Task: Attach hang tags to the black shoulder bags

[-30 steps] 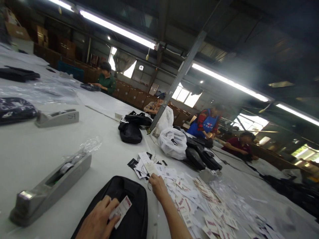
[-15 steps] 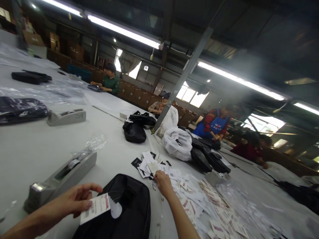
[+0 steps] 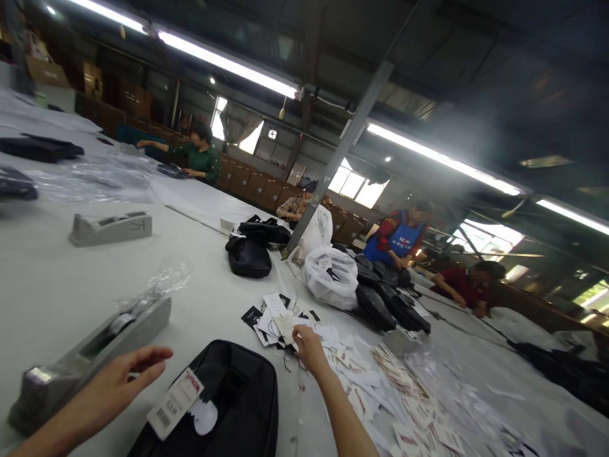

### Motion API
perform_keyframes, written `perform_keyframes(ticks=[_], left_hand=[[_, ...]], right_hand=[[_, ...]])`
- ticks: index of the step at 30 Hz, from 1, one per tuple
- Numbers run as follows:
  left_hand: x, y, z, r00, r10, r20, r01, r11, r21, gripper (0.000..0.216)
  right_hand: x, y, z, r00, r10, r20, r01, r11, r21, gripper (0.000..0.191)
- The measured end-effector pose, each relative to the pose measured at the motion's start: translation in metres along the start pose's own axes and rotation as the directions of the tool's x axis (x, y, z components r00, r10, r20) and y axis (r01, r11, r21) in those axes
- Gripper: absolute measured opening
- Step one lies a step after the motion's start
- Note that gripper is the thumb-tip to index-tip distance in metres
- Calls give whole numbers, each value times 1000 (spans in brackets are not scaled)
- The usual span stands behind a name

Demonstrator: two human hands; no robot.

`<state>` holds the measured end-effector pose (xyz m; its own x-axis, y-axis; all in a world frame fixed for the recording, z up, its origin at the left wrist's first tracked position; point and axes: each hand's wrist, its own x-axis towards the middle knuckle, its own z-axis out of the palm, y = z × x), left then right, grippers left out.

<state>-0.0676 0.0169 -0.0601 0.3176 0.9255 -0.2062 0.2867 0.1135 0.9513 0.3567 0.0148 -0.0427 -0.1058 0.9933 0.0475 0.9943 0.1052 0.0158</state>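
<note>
A black bag (image 3: 238,406) lies on the white table in front of me. On it rests a white price tag (image 3: 175,404) with red lettering and a barcode, beside a white rounded piece (image 3: 204,417). My left hand (image 3: 130,377) hovers just left of the bag, thumb and fingers apart, holding nothing. Past the bag's far right side, my right hand (image 3: 309,348) is closed at the edge of a cream paper tag (image 3: 285,328) on a heap of black and white tags. Its fingertips are partly hidden by the hand itself.
A grey tape dispenser (image 3: 95,355) stands at left, with a second dispenser (image 3: 111,228) behind it. Loose red-printed tags (image 3: 409,387) spread at right. Farther back are black bags (image 3: 250,254), a white plastic-lined container (image 3: 328,279) and a metal post (image 3: 333,171). Several people work around the table.
My left hand has let go of the price tag, which now lies on the bag, and has drawn back left. My right hand stays at the tag heap. The view has shifted slightly.
</note>
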Motion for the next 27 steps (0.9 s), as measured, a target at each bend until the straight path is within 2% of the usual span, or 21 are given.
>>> perform_keyframes(ticks=[4, 6, 8, 11, 14, 17, 20, 24, 27], left_hand=[[-8, 26, 17, 998, 61, 9, -61, 998, 5, 54], [-12, 32, 32, 995, 90, 33, -91, 996, 25, 50], [-15, 32, 47, 991, 120, 54, -122, 991, 48, 44], [-16, 30, 59, 986, 166, 8, -166, 980, 108, 37], [-11, 41, 58, 962, 258, -84, -231, 941, 246, 33], [0, 73, 56, 923, 375, -89, -323, 879, 350, 32], [18, 119, 69, 891, 454, -13, -424, 842, 333, 31], [49, 177, 111, 823, 545, 161, -568, 800, 192, 30], [73, 201, 151, 806, 545, 229, -584, 794, 166, 31]], right_hand=[[-4, 0, -3, 993, -114, 37, 112, 993, 47, 47], [-5, -5, 3, 981, -187, 58, 182, 979, 89, 41], [-5, -9, 11, 976, -211, 52, 202, 968, 151, 26], [-2, -5, 22, 993, -114, -32, 118, 953, 279, 17], [4, 10, 22, 979, 106, -173, -18, 895, 445, 15], [13, 27, 6, 918, 288, -274, -71, 797, 600, 33], [20, 37, -19, 882, 348, -317, -32, 715, 698, 40], [15, 33, -50, 881, 318, -351, 57, 664, 745, 34], [1, 26, -63, 881, 275, -386, 100, 688, 719, 27]])
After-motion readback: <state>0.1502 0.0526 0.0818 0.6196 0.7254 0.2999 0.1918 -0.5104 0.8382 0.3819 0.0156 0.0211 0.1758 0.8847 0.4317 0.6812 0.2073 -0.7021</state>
